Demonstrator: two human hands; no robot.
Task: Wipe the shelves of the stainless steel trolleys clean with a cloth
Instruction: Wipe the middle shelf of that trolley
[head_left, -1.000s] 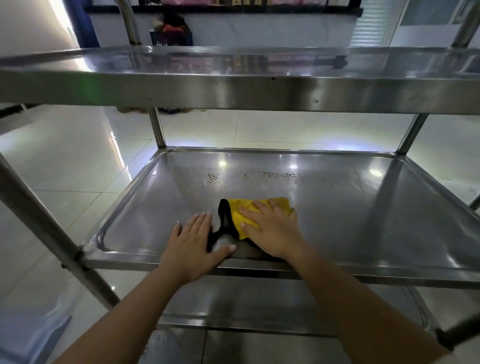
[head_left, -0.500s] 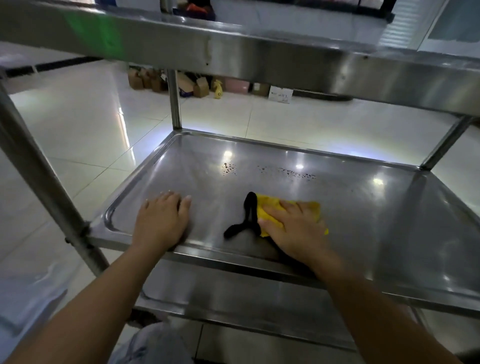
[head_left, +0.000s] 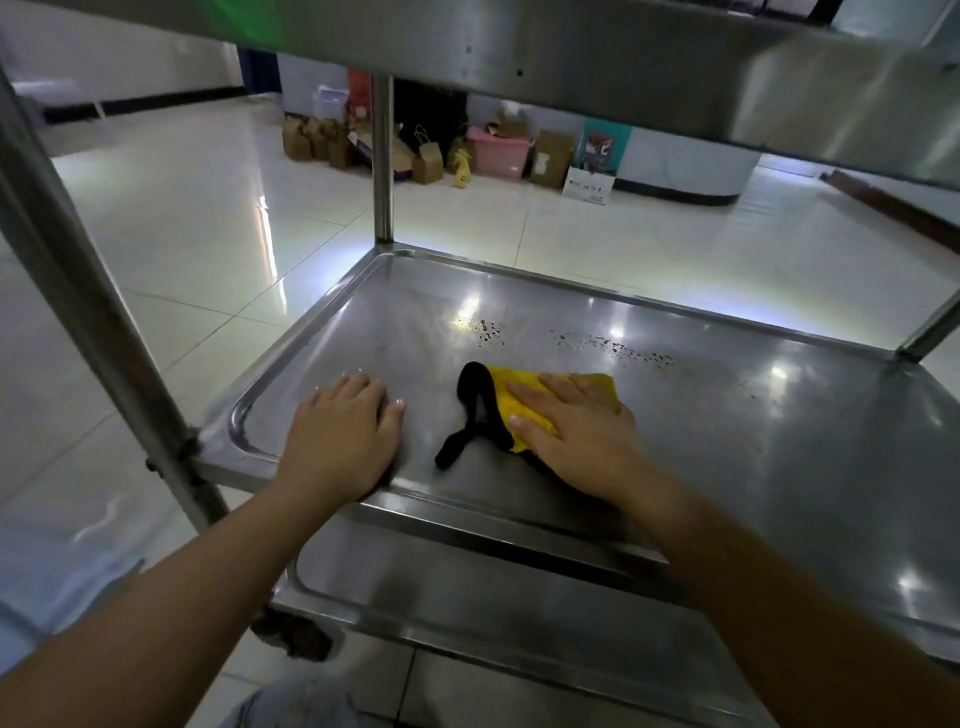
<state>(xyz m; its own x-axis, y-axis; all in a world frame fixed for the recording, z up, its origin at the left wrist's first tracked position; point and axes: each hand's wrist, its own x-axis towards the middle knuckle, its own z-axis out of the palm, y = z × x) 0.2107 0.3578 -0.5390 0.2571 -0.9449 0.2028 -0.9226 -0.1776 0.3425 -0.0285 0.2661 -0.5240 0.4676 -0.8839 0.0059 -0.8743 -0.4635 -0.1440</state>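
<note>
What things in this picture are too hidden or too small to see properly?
- Head view: part of the yellow cloth is hidden under the right hand.
- The shelf under the left hand is covered, so any dirt there cannot be seen.
- The dark specks are too small to tell what they are.
- The top shelf is cut off by the upper edge.
- The boxes and bags far back are too small to read.
</note>
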